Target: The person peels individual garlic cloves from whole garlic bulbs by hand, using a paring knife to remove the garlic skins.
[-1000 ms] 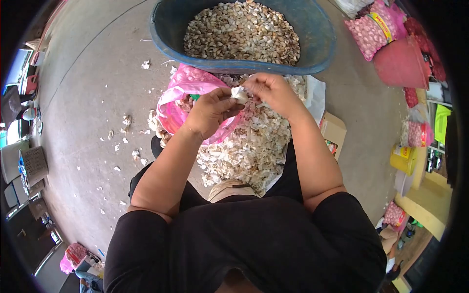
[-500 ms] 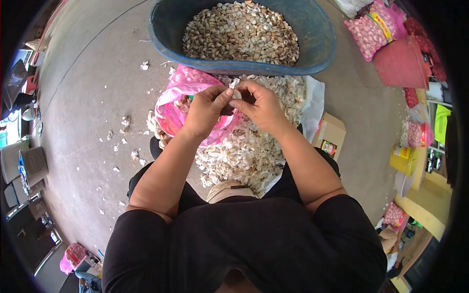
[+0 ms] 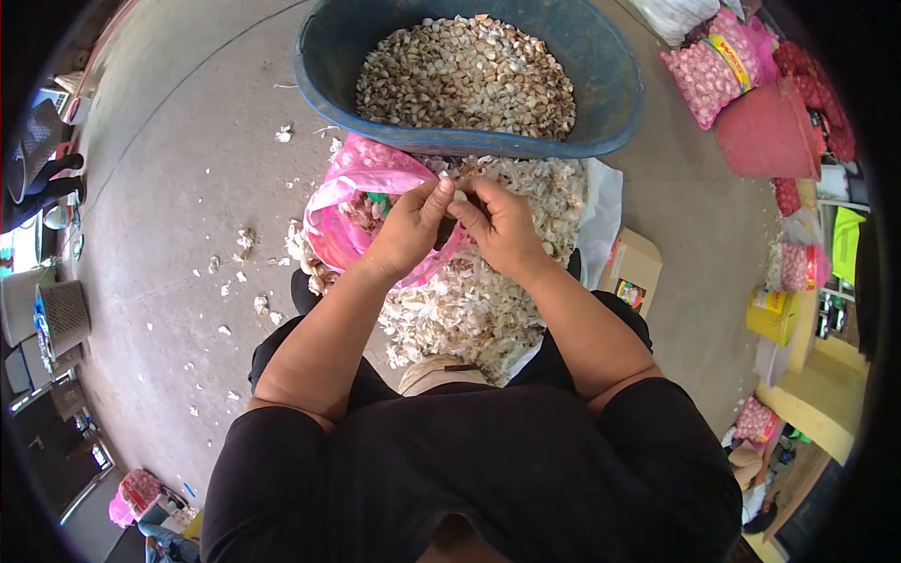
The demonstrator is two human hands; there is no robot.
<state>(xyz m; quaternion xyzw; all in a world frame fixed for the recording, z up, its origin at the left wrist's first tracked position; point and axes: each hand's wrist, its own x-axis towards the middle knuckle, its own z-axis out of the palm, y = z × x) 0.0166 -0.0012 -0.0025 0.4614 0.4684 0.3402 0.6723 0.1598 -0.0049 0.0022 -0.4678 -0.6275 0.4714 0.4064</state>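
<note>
Over the pile of papery garlic skins (image 3: 469, 319), my left hand (image 3: 411, 228) and my right hand (image 3: 502, 228) meet with fingers and thumbs pinched together. Between them sits a small pale piece of garlic (image 3: 459, 196), mostly covered by my fingers; whether it is a whole bulb or part of one cannot be made out. A pink plastic bag (image 3: 328, 220) with garlic bulbs lies open beside and beneath my left hand. Just beyond my hands stands a blue tub (image 3: 450, 141) holding many loose garlic cloves (image 3: 469, 80).
A flattened cardboard box (image 3: 633, 267) and a white sheet (image 3: 603, 211) lie at the right of the skins. Farther right are a pink garlic sack (image 3: 709, 70), a red tub (image 3: 770, 131) and a yellow container (image 3: 771, 314). Skin scraps dot the concrete floor (image 3: 188, 281).
My hands stay together at the garlic, with the fingers shifted slightly and my left thumb raised more. The view has tilted a little, so the tub sits slightly lower.
</note>
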